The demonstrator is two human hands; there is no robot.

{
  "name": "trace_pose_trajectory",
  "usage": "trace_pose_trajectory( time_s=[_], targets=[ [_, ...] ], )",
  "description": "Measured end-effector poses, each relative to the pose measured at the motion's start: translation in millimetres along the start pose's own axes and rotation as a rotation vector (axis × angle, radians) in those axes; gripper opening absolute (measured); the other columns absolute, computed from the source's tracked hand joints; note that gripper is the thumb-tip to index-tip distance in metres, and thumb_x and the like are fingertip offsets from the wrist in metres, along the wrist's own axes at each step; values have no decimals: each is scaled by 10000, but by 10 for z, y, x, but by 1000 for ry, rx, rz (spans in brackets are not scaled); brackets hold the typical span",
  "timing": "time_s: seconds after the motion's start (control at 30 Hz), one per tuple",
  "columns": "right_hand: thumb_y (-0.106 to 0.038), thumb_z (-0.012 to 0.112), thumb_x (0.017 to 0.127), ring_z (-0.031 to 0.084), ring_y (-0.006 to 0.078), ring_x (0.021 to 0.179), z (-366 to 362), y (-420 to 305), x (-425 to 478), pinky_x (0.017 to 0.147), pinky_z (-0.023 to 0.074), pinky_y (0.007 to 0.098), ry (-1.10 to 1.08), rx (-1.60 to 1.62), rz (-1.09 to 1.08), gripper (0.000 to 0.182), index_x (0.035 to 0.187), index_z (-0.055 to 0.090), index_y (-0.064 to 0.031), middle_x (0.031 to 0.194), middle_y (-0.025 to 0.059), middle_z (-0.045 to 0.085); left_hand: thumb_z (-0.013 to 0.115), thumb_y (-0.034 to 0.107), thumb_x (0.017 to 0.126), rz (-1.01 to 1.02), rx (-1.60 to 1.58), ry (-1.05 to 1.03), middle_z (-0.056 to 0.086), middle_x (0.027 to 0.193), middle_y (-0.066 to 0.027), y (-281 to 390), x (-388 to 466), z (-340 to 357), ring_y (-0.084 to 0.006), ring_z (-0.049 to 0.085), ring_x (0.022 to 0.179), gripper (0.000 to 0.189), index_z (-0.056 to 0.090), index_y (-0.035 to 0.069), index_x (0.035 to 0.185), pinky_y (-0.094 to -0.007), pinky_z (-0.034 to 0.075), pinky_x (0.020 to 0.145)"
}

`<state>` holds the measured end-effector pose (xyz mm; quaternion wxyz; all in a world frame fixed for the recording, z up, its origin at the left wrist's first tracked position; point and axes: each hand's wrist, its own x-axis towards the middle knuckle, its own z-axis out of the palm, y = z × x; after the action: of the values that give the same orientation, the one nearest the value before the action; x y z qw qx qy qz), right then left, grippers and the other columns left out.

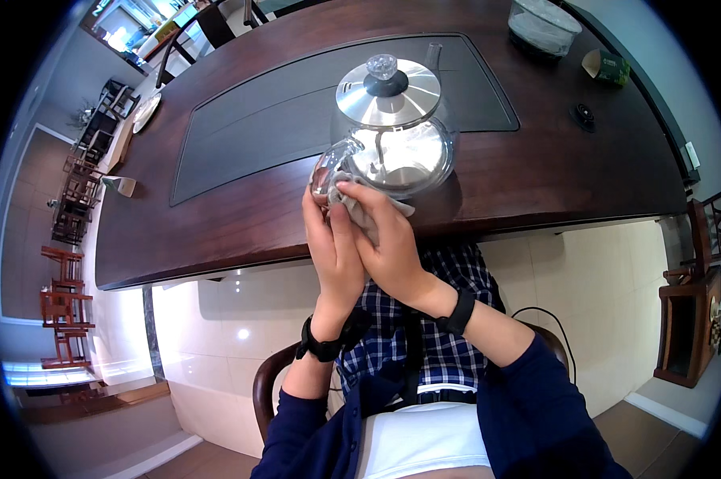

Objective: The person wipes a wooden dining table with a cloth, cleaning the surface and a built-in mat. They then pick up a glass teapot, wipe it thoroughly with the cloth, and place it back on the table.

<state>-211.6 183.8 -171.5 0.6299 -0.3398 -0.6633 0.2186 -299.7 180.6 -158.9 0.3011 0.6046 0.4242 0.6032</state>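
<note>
A clear glass teapot [444,149] stands near the front edge of the dark wooden table, partly over the inset tray. Its shiny steel lid [348,99] sits on top, with a faceted clear knob [382,64] on a black collar. The spout [433,57] points away from me. Toward me, the curved glass handle [331,158] is wrapped by both hands. My left hand [334,251] cups its outer side. My right hand [390,239] presses a grey cloth [360,212] against the handle; the fingertips are partly hidden.
A dark tea tray [258,126] is set into the wooden table [552,173]. At the right lie a plastic-covered bowl [543,30], a green box [607,67] and a small black round piece [583,117]. A white plate [147,112] and small carton [120,185] are at the left.
</note>
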Motion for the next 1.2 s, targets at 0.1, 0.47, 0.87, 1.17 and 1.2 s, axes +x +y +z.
trace_pose_trajectory(
  time_s=[0.1,0.47,0.87,1.17,1.2],
  targets=[
    [-11,610,842,622,322,1028,-80,-14,-1,855,513,377,-47,-112,-60,429,1250,495,-71,1130,170,618,416,259,1018,-48,-38,-24,550,1126,-120,-23,-16,-49,-196,533,1026,373,430,-17,1269,-311,411,913],
    [11,650,771,639,328,923,-399,11,-112,796,530,379,-108,-347,-121,371,1126,555,-46,1026,154,639,526,175,956,12,13,11,564,1185,-121,-104,-68,-222,-213,547,1088,311,545,-18,1199,-345,416,963],
    [-16,623,800,618,335,874,-459,-278,91,740,504,388,-89,-291,-54,364,1148,529,-64,978,152,609,484,197,1000,39,-156,97,573,957,-52,248,197,23,-93,542,875,320,483,-7,1246,-239,434,789],
    [-67,655,761,626,307,825,-242,-193,37,668,542,358,-136,-547,15,415,1149,510,-55,896,150,623,560,189,970,65,-46,116,552,884,-14,151,176,-4,-66,510,809,326,493,15,1237,-198,406,727],
    [-65,656,757,625,302,822,-254,-205,25,666,539,355,-135,-548,21,416,1147,513,-56,885,146,621,561,188,970,69,-44,107,553,882,-13,149,179,-20,-67,511,809,325,495,15,1237,-199,407,729]
  ],
)
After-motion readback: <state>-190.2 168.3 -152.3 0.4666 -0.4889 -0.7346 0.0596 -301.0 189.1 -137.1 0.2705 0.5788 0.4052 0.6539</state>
